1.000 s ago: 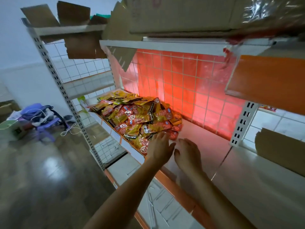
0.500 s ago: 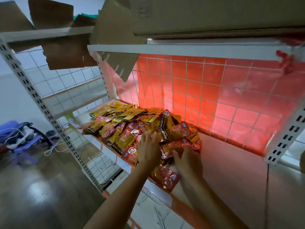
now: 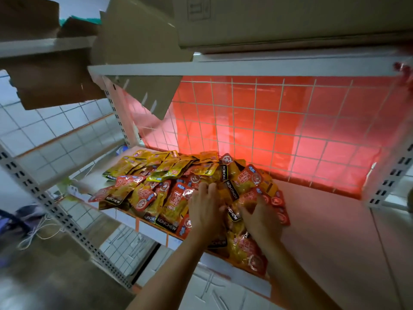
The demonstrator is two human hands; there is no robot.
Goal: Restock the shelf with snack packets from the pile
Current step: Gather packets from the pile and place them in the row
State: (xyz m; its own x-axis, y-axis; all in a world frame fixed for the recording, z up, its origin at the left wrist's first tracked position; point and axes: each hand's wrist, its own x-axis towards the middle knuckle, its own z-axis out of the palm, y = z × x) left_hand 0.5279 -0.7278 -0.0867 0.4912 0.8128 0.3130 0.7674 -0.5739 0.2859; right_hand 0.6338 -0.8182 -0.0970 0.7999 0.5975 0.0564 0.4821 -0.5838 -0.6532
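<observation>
1. White shelf (image 3: pixel 324 220) carries everything; at its front edge, some snack packets (image 3: pixel 248 249) overhang.
2. Just behind, the left hand (image 3: pixel 204 212) and right hand (image 3: pixel 260 218) curl their fingers into packets, gripping them.
3. Farther back, the pile (image 3: pixel 169 175) spreads toward the back left corner.
4. Risk: dragging glossy packets forward could tip overhanging ones off the edge.

The shelf (image 3: pixel 324 220) lies bare right of the packet pile (image 3: pixel 156 182) — open from the front. A wire grid (image 3: pixel 268 130) closes the back; a cardboard flap (image 3: pixel 154 95) hangs over the left corner.
</observation>
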